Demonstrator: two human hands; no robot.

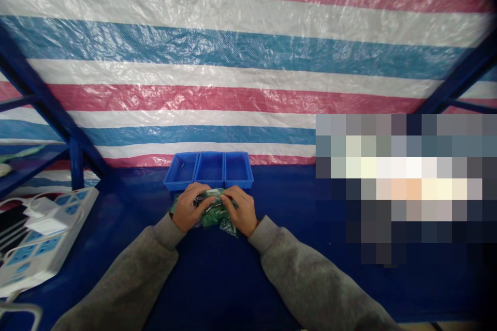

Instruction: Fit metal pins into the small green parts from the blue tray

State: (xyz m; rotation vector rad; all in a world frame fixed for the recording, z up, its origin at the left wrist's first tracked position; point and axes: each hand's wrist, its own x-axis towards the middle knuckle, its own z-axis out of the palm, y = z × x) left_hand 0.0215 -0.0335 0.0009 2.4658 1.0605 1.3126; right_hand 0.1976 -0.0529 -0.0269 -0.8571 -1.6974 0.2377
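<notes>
A bunched green plastic bag (213,215) lies on the blue tabletop (217,279), just in front of the bins. Around its left side my left hand (191,208) is closed, thumb against the plastic. My right hand (242,210) grips the bag's right side with thumb and fingertips. Dark and clear bits show between the thumbs, too small to name. A clear crinkled corner (229,227) of plastic sticks out below my right hand. Three blue bins stand in a row directly behind: a left bin (181,185), a middle bin (212,166) and a right bin (237,166).
On the left lies a white power strip (58,253) with blue sockets, a white plug adapter (48,216) and cables. Blue metal frame posts (76,163) stand at both sides. Striped plastic sheeting (233,98) hangs behind the table. A blurred-out patch hides the right side.
</notes>
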